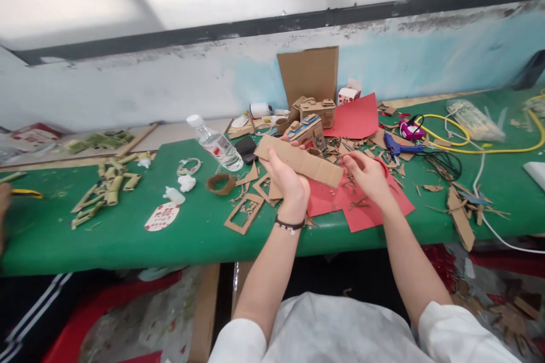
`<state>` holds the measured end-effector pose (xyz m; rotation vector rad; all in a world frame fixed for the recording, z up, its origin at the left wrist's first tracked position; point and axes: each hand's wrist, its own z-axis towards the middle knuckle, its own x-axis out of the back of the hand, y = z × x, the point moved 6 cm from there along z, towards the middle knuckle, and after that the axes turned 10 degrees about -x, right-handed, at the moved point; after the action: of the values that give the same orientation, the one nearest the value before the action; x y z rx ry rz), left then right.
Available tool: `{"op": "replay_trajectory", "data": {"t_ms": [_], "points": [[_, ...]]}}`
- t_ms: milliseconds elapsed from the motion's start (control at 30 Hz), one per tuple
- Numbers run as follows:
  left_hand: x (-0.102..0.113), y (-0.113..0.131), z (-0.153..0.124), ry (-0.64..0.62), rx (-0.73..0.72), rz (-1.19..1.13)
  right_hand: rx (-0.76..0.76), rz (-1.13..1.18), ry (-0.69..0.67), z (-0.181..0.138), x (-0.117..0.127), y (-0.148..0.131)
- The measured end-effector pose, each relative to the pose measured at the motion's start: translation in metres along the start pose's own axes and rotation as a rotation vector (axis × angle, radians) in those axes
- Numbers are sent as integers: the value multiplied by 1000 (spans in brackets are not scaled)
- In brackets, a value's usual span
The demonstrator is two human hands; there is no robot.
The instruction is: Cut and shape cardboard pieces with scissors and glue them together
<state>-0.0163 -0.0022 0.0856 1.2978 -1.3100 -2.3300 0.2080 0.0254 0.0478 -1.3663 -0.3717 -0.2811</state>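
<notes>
My left hand [286,173] is wrapped round a long cardboard strip [313,163], which is held tilted above the table with crease lines across its right part. By the strip's right end is my right hand [365,173], its fingers bent and pressed together. A red curved edge shows beside that hand, perhaps a scissors handle; what the fingers hold is hidden. Below lie red paper [374,212] with cardboard scraps and a cut-out cardboard frame [244,213]. Just behind the strip stands a cardboard model [307,131] with blue parts.
A water bottle [219,147] stands left of the strip. Cut green stalk pieces [113,187] lie further left, near another person's hand [3,210]. To the right are a blue glue gun [400,146], a yellow cable [502,151] and a white cord [481,176].
</notes>
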Motion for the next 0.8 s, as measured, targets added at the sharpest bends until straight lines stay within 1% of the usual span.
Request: {"op": "replay_trajectory", "data": {"t_ms": [33,67,100,167,200,233,267,333,400,433,467,500,533,567,600,667,733,800], "points": [[-1,1,-4,-8,-35,2,2,142,-134,0,-13,-6],[-3,3,-7,-41,-68,15,-18,251,-196,1,-21,-10],[-5,3,-11,-101,-93,35,-47,330,-228,4,-28,-11],[-11,-2,-19,-281,-79,63,-95,438,-245,14,-35,-10],[-12,-7,-23,-372,-38,58,-105,455,-264,19,-38,-10],[-13,-14,-27,-473,31,51,-104,448,-297,24,-39,-9],[-12,-20,-30,-533,91,50,-94,420,-340,27,-39,-9],[-3,-30,-31,-562,173,52,-69,334,-436,30,-35,-8],[9,-34,-29,-544,216,73,-59,253,-484,29,-20,-3],[15,-34,-28,-534,230,95,-62,189,-480,29,-9,2],[21,-33,-28,-529,245,127,-58,-9,-379,30,5,8],[27,-31,-29,-514,255,162,-90,-271,-183,31,25,16],[32,-29,-30,-497,267,196,-162,-539,-27,30,42,24],[37,-27,-33,-479,283,228,-229,-750,28,28,52,32],[42,-26,-36,-459,302,254,-278,-894,30,24,57,39],[50,-26,-45,-423,349,285,-296,-1048,-13,18,56,48],[55,-27,-54,-394,387,294,-269,-1099,-34,13,50,52],[59,-28,-61,-378,394,295,-265,-1121,-28,11,46,54]]}}
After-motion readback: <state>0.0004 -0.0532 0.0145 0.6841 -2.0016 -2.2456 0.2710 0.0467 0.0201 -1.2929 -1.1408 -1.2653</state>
